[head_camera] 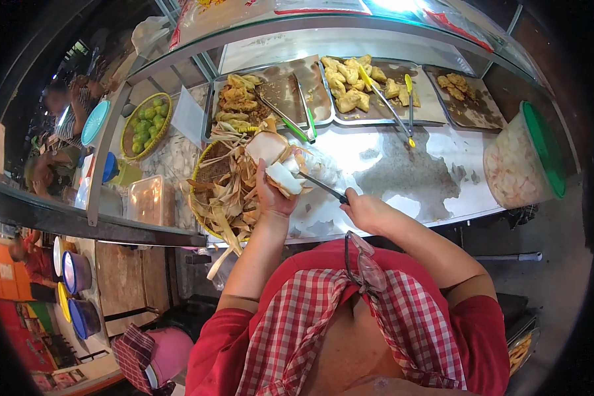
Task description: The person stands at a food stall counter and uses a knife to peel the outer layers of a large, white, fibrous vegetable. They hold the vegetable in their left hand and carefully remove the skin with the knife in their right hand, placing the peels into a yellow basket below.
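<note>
My left hand [275, 197] holds up white-fleshed pieces with brown rind [283, 179]; I cannot tell exactly what food they are. My right hand [369, 212] grips the dark handle of a knife [324, 187]. Its blade points left and its tip is at the pieces, partly hidden there. Under and beside my left hand, a yellow-rimmed woven basket [196, 171] is heaped with dry, pale brown husk strips [232, 185], some hanging over its front edge. A clear plastic bag [321, 166] lies just right of the pieces.
Behind stand metal trays [329, 94] of fried food, with green-handled tongs [302, 129] and yellow-tipped tongs [395, 116]. A green-lidded tub [507, 163] is at right. Left are a basket of green citrus fruits [148, 123] and a clear container [148, 200]. A glass shelf [326, 19] overhangs the counter.
</note>
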Demonstrator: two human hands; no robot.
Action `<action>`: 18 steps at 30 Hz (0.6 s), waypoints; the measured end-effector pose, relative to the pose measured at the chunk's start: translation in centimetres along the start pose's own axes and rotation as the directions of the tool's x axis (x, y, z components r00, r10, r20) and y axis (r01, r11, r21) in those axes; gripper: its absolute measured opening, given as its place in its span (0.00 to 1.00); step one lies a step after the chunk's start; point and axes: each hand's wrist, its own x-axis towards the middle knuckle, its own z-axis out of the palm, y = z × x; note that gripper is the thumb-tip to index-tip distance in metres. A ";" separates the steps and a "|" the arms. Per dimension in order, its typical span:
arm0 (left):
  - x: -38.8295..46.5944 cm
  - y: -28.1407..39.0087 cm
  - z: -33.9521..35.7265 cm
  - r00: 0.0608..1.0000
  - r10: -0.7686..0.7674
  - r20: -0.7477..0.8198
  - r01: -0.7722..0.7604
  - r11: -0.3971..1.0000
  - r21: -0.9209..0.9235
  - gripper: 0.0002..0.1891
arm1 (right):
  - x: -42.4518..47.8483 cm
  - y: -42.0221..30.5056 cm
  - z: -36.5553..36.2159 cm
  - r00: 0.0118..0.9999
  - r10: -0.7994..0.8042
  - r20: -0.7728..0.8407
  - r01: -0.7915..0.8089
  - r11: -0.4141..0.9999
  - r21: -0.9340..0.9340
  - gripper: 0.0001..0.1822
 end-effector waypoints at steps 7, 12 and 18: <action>0.0 0.4 0.9 1.000 -0.012 -0.006 0.012 1.000 -0.008 0.34 | -0.4 -0.7 -4.2 0.939 0.075 0.336 -0.181 0.937 0.298 0.21; 0.0 0.3 1.1 0.999 -0.026 0.045 0.029 0.998 -0.063 0.35 | -1.6 -0.8 -3.2 0.989 -0.051 -0.138 0.040 0.996 -0.081 0.16; 0.2 0.7 0.4 0.994 -0.021 0.103 0.033 0.993 -0.112 0.35 | -3.5 -1.8 -6.2 0.985 -0.017 -0.172 -0.005 0.992 -0.129 0.17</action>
